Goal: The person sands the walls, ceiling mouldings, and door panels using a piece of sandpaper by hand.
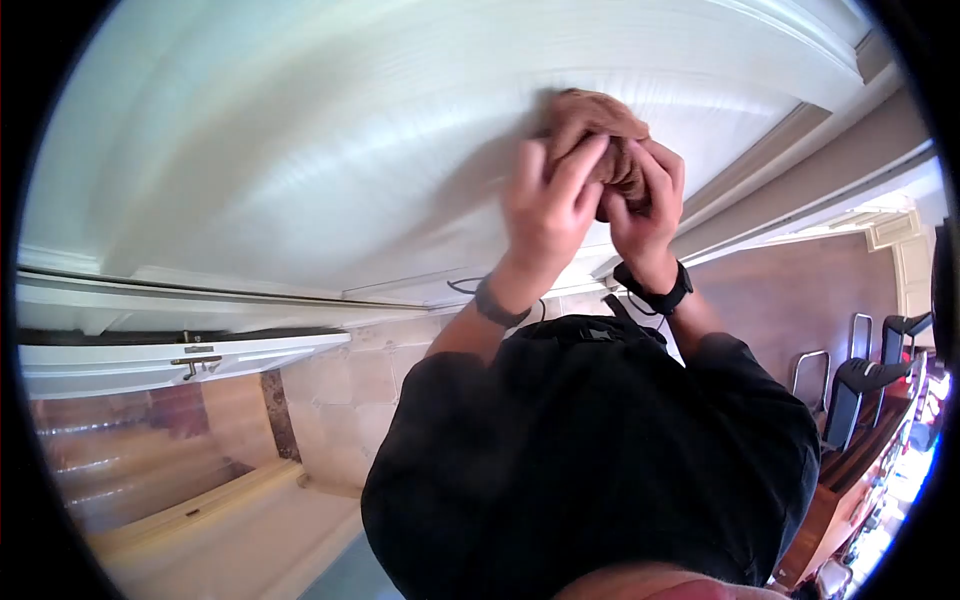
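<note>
A crumpled brown cloth [600, 112] is bunched up between my two hands, close against a large white panelled surface [380, 130]. On the cloth's left side, my left hand [548, 205] grips it with bent fingers, slightly blurred. My right hand [645, 195] has its fingers curled into the cloth's folds from the right. The two hands are close together, and part of the cloth is hidden behind the fingers. A grey band is on my left wrist and a black one on my right wrist.
At the left is a white door edge with a metal handle [190, 366]. Pale floor tiles [345, 400] lie below the panel. Farther right are a brown floor [790, 290], dark chairs with metal frames [846, 405] and a wooden table [815, 520] with items on it.
</note>
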{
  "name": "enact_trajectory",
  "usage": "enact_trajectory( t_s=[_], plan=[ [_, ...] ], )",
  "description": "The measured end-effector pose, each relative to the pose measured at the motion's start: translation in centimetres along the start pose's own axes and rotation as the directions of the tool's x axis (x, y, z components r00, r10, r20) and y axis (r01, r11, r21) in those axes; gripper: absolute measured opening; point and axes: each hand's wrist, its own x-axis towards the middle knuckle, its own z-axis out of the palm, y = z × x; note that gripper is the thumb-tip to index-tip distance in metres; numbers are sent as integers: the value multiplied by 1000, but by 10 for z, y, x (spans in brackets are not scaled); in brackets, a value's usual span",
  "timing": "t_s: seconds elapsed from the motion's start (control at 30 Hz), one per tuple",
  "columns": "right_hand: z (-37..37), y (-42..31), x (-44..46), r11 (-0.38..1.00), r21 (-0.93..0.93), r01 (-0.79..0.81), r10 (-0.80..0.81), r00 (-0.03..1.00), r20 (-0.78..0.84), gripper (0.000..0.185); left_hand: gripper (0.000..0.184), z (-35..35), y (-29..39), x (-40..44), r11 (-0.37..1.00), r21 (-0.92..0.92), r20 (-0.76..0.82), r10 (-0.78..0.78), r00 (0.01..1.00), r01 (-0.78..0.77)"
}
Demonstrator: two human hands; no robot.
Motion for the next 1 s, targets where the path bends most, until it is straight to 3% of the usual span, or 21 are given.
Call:
enact_trajectory(
  t_s=[0.1,0.2,0.3,0.33,0.37,0.43,0.47,0.5,0.57,0.63,0.8,1.0],
  plan=[
    [-7,6,-26,991,3,-137,137,990,31,54,48,7,4,-16,998,-51,129,-32,991,39],
    [0,16,-57,986,-50,-158,160,986,41,51,46,5,-5,-41,999,-16,191,-46,981,50],
    [21,17,-87,985,-63,-161,167,982,92,50,43,-10,-24,-69,988,-22,205,-143,968,151],
    [30,9,-89,984,-77,-158,167,977,132,49,41,-16,-32,-79,966,-53,240,-234,942,253],
    [40,-2,-92,976,14,-216,210,963,167,48,41,-24,-41,-88,946,-73,246,-288,925,314],
    [60,-15,-97,978,51,-204,187,954,235,46,41,-45,-57,-99,945,-42,183,-311,933,324],
    [71,-22,-99,956,87,-281,246,925,290,46,43,-56,-66,-104,948,-33,147,-307,940,315],
    [80,-31,-94,983,81,-164,134,949,286,45,43,-69,-71,-105,940,24,145,-340,929,341],
    [103,-44,-90,984,115,-135,89,938,336,42,42,-91,-80,-104,942,12,48,-337,940,337],
    [122,-61,-81,980,163,-117,45,921,388,47,42,-113,-86,-97,882,-130,31,-453,891,453],
    [143,-95,-38,974,223,-31,-43,948,317,50,45,-146,-94,-55,900,-78,-54,-432,900,428],
    [125,-112,17,982,188,36,-80,970,230,56,41,-152,-69,13,978,3,-106,-209,972,210]
  ],
)
